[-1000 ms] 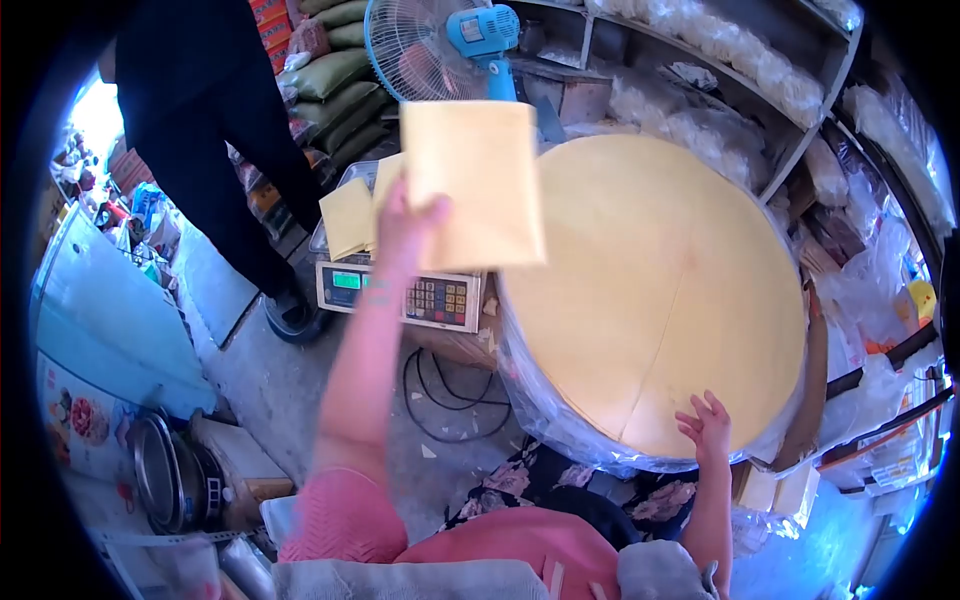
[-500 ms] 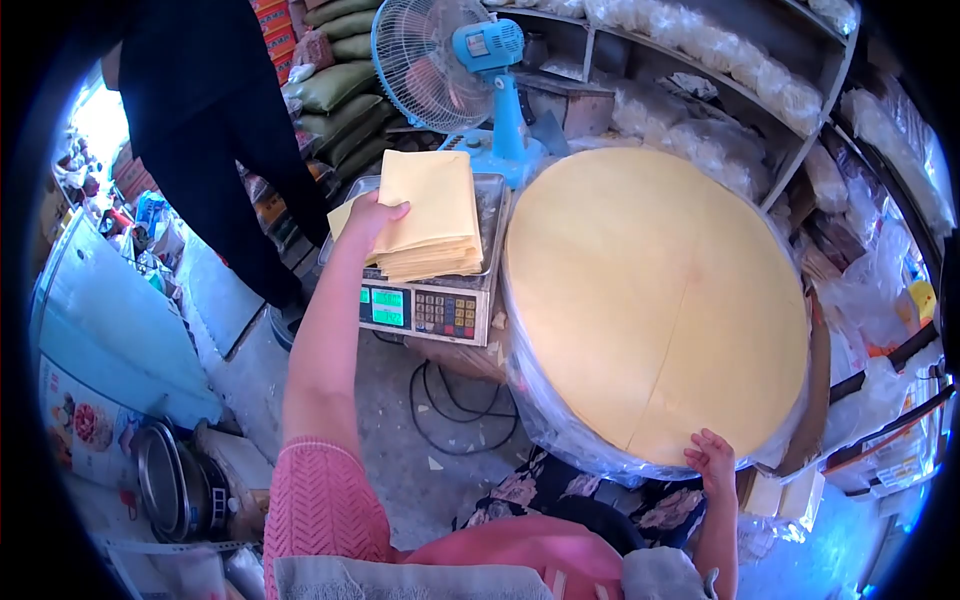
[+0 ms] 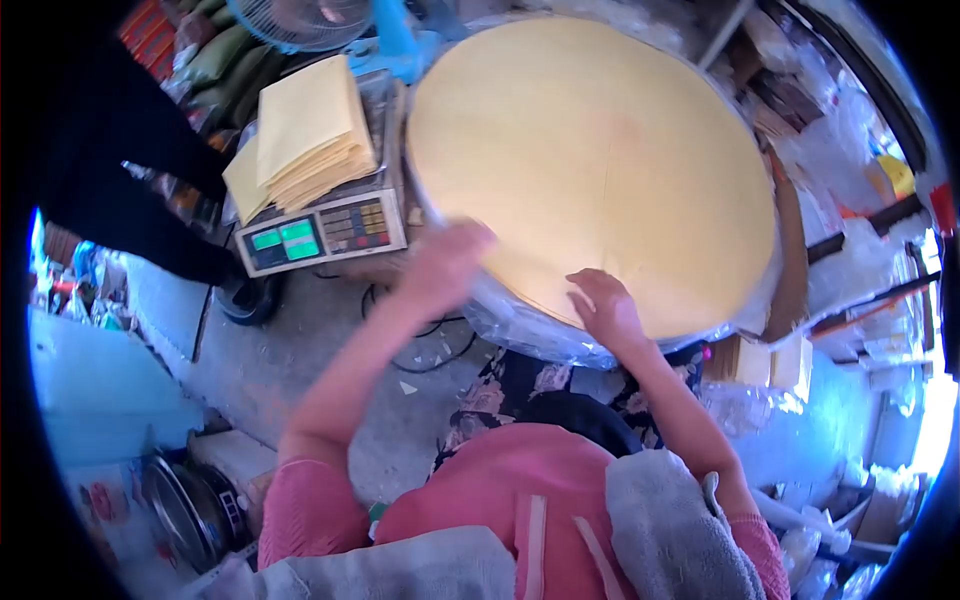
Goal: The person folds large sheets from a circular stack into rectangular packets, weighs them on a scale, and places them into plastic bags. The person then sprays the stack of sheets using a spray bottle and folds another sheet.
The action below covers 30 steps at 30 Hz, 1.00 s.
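A large round stack of thin, pale yellow sheets (image 3: 600,130) lies in front of me, with clear plastic wrap (image 3: 530,330) around its rim. My left hand (image 3: 450,262) is at the stack's near left edge, smeared by motion, so its fingers cannot be made out. On the near edge of the top sheet rests my right hand (image 3: 610,308), thumb and fingers apart, holding nothing I can see. To the left, a pile of folded yellow sheets (image 3: 312,125) sits on the tray of a digital scale (image 3: 330,235) with lit green displays.
A blue fan (image 3: 395,40) stands behind the scale. At the left is a person in dark trousers (image 3: 130,170). Dark cable (image 3: 440,355) lies on the floor below the stack. Bagged goods (image 3: 840,160) fill the right side, and round metal pans (image 3: 190,510) stand lower left.
My left hand has left the folded sheets on the scale and moved right to the round stack. My right hand has shifted left along its near edge. The view has tilted downward.
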### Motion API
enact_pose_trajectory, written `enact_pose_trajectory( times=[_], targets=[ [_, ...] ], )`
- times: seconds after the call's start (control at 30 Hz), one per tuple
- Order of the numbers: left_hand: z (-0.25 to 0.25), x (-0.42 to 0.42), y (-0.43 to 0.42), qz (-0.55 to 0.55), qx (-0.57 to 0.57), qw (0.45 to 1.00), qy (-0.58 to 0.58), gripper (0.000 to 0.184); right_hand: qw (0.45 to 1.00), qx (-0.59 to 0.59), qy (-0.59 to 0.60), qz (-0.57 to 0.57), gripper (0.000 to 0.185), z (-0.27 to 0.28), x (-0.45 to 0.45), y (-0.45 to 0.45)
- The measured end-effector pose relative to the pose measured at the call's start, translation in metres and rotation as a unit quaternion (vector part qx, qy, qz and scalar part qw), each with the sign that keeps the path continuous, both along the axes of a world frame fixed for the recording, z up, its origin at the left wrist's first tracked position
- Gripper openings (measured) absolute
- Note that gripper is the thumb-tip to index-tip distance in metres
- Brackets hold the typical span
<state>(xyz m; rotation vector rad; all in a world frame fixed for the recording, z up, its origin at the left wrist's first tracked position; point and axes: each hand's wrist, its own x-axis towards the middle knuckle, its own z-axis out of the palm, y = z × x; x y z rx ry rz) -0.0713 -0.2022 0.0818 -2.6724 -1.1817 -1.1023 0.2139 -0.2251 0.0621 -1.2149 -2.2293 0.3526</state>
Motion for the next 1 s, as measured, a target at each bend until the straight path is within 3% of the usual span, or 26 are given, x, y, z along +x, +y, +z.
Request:
enact_pose_trajectory(
  times=[0.07, 0.2, 0.3, 0.5, 0.7, 0.83, 0.9, 1.0],
  targets=[
    [-0.042, 0.031, -0.02, -0.092, -0.081, 0.992, 0.001, 0.023, 0.994, 0.0, -0.108, 0.023, 0.035, 0.001, -0.02, -0.001],
    [-0.053, 0.038, -0.048, -0.066, -0.105, 0.991, 0.041, 0.024, 0.976, 0.025, -0.213, 0.042, 0.042, -0.014, -0.034, -0.002],
    [-0.064, 0.039, -0.054, -0.055, -0.094, 0.994, -0.008, 0.027, 0.984, -0.029, -0.166, 0.06, 0.041, -0.015, -0.028, 0.002],
    [-0.07, 0.037, -0.056, -0.043, -0.115, 0.992, -0.02, 0.028, 0.971, 0.034, -0.233, 0.041, 0.027, -0.006, -0.041, -0.001],
    [-0.074, 0.031, -0.062, -0.058, -0.085, 0.994, -0.028, 0.028, 0.972, 0.017, -0.214, 0.09, 0.015, -0.01, -0.032, 0.01],
    [-0.048, 0.04, -0.051, -0.043, -0.06, 0.995, -0.067, 0.036, 0.993, -0.106, 0.039, -0.023, 0.015, 0.003, -0.027, 0.032],
    [-0.041, 0.046, -0.04, 0.02, -0.059, 0.996, -0.063, 0.042, 0.987, -0.142, 0.037, -0.057, 0.015, 0.01, -0.024, 0.04],
    [-0.032, 0.05, -0.028, 0.044, -0.041, 0.992, -0.107, 0.035, 0.969, -0.216, 0.049, -0.106, 0.015, 0.036, -0.02, 0.054]
  ],
)
